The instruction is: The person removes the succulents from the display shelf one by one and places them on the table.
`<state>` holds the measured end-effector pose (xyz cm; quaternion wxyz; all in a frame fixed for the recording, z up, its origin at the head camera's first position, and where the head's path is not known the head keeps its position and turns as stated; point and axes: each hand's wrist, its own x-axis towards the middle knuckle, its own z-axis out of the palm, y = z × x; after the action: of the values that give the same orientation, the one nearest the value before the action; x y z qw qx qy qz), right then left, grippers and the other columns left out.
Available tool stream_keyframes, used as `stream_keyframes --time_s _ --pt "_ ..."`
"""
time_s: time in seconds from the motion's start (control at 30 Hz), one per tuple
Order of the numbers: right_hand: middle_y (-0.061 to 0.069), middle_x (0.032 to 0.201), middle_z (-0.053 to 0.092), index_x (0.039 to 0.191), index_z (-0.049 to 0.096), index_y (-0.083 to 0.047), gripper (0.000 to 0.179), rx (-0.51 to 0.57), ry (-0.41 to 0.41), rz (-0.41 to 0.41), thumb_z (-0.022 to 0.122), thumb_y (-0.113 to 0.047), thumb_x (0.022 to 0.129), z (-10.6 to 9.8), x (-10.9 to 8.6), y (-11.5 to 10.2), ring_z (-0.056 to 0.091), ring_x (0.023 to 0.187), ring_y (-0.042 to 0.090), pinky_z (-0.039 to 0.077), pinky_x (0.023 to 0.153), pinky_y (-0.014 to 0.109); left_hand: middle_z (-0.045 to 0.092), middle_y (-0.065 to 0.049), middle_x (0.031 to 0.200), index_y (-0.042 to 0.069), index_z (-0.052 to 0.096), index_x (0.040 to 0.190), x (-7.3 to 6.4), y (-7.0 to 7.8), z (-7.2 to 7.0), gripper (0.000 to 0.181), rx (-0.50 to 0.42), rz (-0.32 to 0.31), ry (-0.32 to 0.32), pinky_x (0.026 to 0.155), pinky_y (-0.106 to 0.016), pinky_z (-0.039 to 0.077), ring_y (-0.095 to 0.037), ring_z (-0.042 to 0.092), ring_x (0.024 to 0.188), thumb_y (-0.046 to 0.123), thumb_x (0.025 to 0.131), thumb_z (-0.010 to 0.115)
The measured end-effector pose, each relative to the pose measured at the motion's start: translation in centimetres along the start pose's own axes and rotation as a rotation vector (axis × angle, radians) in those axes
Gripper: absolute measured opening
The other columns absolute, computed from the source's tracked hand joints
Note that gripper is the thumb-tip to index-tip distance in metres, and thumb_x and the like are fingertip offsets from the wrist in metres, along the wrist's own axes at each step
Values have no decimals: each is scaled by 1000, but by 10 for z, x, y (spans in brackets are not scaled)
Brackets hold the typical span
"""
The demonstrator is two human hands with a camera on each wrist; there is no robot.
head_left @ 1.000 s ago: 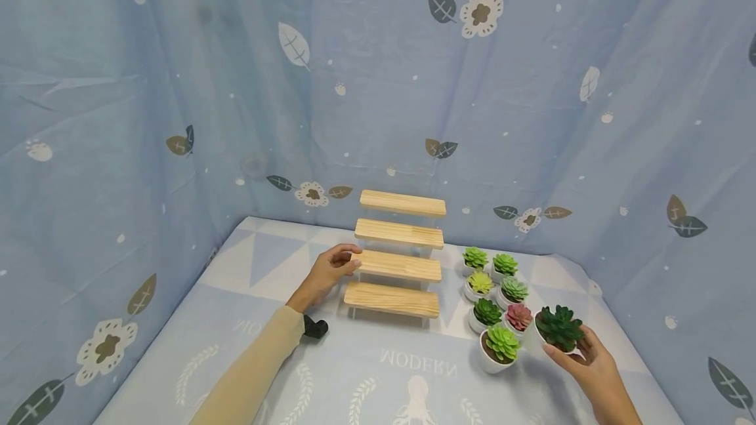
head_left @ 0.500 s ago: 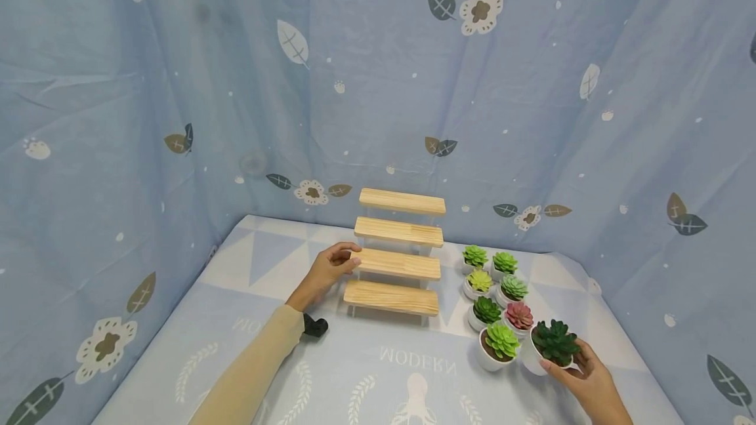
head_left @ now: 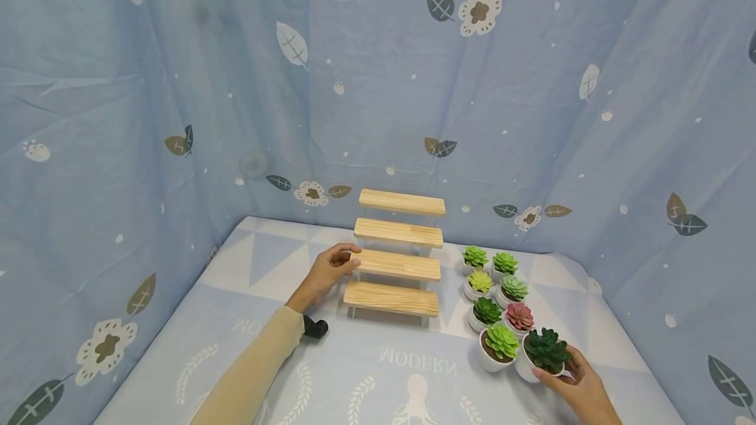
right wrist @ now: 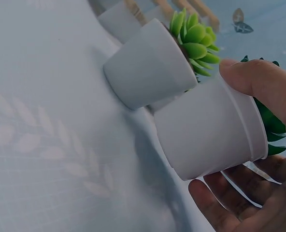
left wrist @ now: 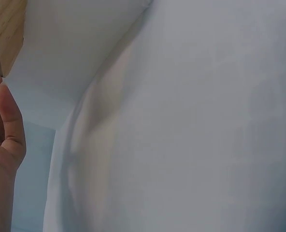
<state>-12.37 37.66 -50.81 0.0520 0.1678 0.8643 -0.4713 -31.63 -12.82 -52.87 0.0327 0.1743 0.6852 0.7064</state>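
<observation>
My right hand point(head_left: 575, 385) grips a white pot with a dark green succulent point(head_left: 546, 350), thumb on the near side of the rim. In the right wrist view the fingers curl beneath this pot point(right wrist: 208, 133), close to a bright green potted succulent point(right wrist: 148, 65). My left hand point(head_left: 326, 273) pinches the left end of a step on the four-tier wooden shelf stand point(head_left: 398, 265). The left wrist view shows its fingertips at the corner of a wooden board point(left wrist: 10, 36); the rest of that grip is hidden.
Several smaller succulents in white pots, including a red one point(head_left: 519, 315) and a yellow-green one point(head_left: 480, 281), stand in two rows right of the stand. A small black object point(head_left: 315, 328) lies by the left sleeve. A patterned curtain point(head_left: 378, 84) closes off the back.
My right hand has carried the dark green succulent left and down, bringing it beside the bright green one at the front of the group. The left hand keeps its place at the stand.
</observation>
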Motion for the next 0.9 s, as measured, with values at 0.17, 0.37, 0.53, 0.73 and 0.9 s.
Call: stream_keyframes --time_s 0.17,0.37,0.53,0.73,0.9 --pt "40 149 39 155 21 10 103 -15 0 -3 81 -43 90 4 2 3 52 128 50 59 89 41 63 -13 112 12 65 132 -1 1 0 40 0 -2 2 89 -44 57 -25 63 98 28 97 76" --pt "42 148 38 154 21 11 105 -23 -6 5 81 -45 89 7 3 3 53 127 51 58 92 47 63 -13 112 12 65 131 0 1 1 39 -7 2 4 92 -52 56 -25 64 98 26 97 76" --pt "42 148 37 155 19 11 106 -21 -12 14 80 -46 89 7 4 3 52 127 52 57 93 48 63 -13 111 12 65 131 0 1 1 38 -18 1 4 93 -54 55 -25 63 97 25 97 76" --pt "42 149 37 156 18 10 106 -13 -16 14 79 -45 90 7 3 3 52 127 52 57 93 48 63 -12 110 10 65 132 0 1 1 39 -19 2 8 90 -48 57 -24 63 95 24 97 76" --pt "40 149 37 157 17 7 104 7 -24 7 80 -43 91 8 3 3 55 124 48 58 91 45 63 -12 110 11 65 132 -1 0 0 39 -16 4 5 89 -46 57 -24 63 96 25 97 76"
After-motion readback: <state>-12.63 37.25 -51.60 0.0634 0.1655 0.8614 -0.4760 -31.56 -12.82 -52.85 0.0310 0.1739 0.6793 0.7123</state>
